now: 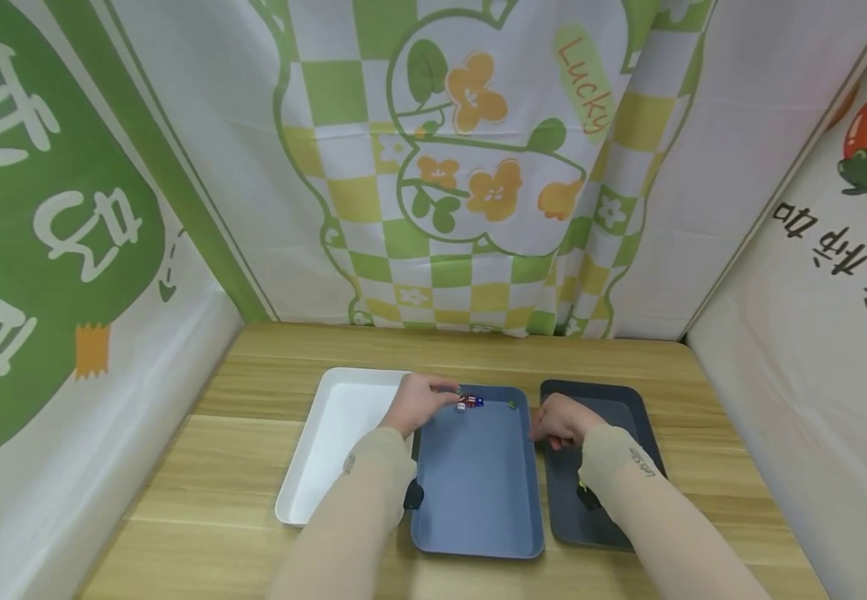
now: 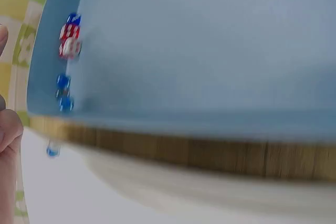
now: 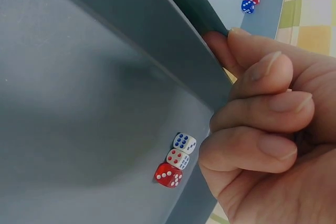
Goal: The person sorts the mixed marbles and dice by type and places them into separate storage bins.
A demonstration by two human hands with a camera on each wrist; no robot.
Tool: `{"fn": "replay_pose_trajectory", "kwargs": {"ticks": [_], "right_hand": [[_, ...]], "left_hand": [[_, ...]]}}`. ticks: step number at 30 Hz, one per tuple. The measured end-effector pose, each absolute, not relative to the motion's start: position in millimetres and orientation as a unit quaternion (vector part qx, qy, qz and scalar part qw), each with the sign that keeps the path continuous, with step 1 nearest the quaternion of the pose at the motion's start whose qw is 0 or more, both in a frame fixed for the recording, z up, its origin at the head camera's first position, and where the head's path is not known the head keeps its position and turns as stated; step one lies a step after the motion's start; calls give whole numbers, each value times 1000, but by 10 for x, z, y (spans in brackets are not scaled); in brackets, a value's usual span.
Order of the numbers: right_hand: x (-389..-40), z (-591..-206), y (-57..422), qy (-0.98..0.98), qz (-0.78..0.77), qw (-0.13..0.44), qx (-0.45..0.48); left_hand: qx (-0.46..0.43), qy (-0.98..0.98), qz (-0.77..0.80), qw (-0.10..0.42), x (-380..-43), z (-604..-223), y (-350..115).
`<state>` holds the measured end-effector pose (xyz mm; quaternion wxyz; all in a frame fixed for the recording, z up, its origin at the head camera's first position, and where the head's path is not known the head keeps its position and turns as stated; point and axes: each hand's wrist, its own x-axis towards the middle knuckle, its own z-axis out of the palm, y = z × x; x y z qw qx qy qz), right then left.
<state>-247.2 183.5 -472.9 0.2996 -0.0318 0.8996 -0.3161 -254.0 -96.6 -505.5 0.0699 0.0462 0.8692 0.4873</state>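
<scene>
My left hand [image 1: 417,402] reaches over the upper left corner of a blue tray [image 1: 478,483], thumb and forefinger beside several small red, white and blue dice [image 1: 471,402]. Whether a die is between the fingertips cannot be made out. In the left wrist view only part of that hand [image 2: 7,135] shows, at the left edge. My right hand [image 1: 564,419] pinches the blue tray's right rim, other fingers curled over the dark grey tray [image 1: 576,508]. Beside those fingers, two white dice [image 3: 181,150] and a red die [image 3: 168,175] lie in the dark tray.
Left of the blue tray stands a white tray [image 1: 313,442], with a blurred blue and white object [image 2: 53,149] inside. A small green piece [image 1: 512,406] lies in the blue tray's upper right. Patterned curtains [image 1: 471,283] hang behind the wooden table [image 1: 201,500].
</scene>
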Motion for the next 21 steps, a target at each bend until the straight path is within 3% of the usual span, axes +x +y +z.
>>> {"fn": "replay_pose_trajectory", "kwargs": {"ticks": [21], "right_hand": [[-2469, -4717, 1840, 902, -312, 295, -32]], "left_hand": [[-7, 886, 463, -4, -2514, -5236, -1624]]}}
